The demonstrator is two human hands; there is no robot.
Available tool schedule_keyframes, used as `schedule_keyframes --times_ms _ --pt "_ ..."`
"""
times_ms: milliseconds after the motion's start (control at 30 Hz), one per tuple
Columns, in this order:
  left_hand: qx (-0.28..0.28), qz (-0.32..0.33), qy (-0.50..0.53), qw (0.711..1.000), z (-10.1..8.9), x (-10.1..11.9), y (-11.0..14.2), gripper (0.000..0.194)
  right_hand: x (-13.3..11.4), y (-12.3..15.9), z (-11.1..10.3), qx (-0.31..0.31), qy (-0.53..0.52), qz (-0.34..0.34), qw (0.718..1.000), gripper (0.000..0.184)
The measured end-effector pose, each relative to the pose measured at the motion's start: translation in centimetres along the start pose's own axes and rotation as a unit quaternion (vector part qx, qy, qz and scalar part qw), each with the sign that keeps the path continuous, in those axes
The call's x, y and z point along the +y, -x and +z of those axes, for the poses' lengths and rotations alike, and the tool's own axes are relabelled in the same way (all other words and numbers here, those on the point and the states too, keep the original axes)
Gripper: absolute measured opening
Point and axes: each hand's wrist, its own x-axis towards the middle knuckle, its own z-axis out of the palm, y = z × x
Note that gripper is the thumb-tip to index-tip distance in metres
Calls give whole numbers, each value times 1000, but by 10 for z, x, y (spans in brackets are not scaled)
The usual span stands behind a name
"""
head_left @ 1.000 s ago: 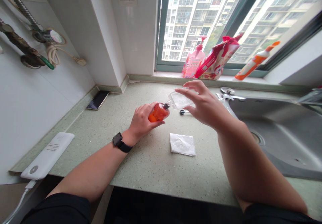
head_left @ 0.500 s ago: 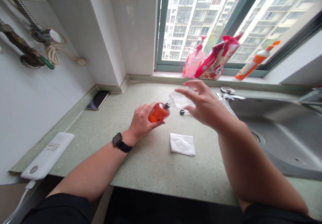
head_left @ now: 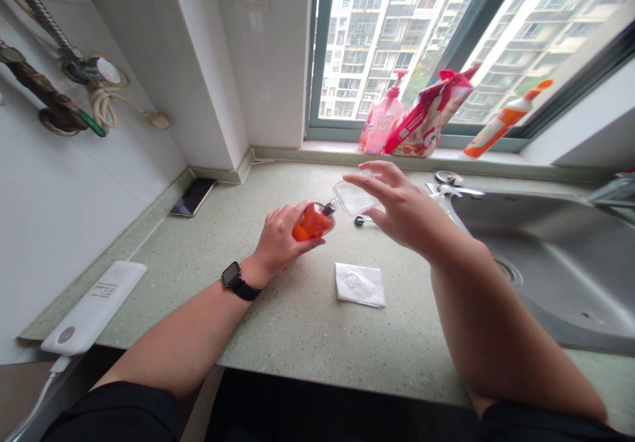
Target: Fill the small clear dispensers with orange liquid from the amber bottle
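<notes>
Orange bottle (head_left: 308, 226), above the middle of the bench (head_left: 292, 323), at the tips of your left hand (head_left: 278, 235). Your left fingers are wrapped round its body and grip it; its dark neck (head_left: 329, 208) is left uncovered and points to the far right. To the right, your right hand (head_left: 404, 210) grips a clear bottle (head_left: 353, 197) with spread, curved fingers, the index on the far side and the thumb on the near side.

Note the governing relation: the two bottles are set neck to neck, their long axes roughly in one line running from near left to far right. The clear bottle lies to the left of your right fingers, its mouth turned back toward the orange bottle. The two necks meet or nearly so; you cannot tell from this view whether one sits inside the other. Your left hand is the nearer to the orange bottle, your right to the clear one; keeping both axes aligned would seem the chief demand.

Beside the thumb of your right hand, a small black cap (head_left: 359, 221) rests on the bench; nearer lies a folded tissue (head_left: 360, 286).
</notes>
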Motion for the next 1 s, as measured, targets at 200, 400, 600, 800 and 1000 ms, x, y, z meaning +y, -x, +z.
schedule_keyframes --times_ms 200,400,600,800,1000 --pt "0 2 4 1000 0 0 0 86 -1 0 0 5 -1 -14 1000 72" --pt "0 2 5 1000 0 0 0 84 3 1 2 -18 -3 -10 1000 74" --pt "0 0 6 1000 0 0 0 85 3 2 3 -23 2 -14 1000 73" --pt "-1 1 2 1000 -1 1 0 84 1 1 4 -8 -1 -17 1000 73" --pt "-3 1 4 1000 -1 1 0 84 1 2 6 -2 -4 -18 1000 75"
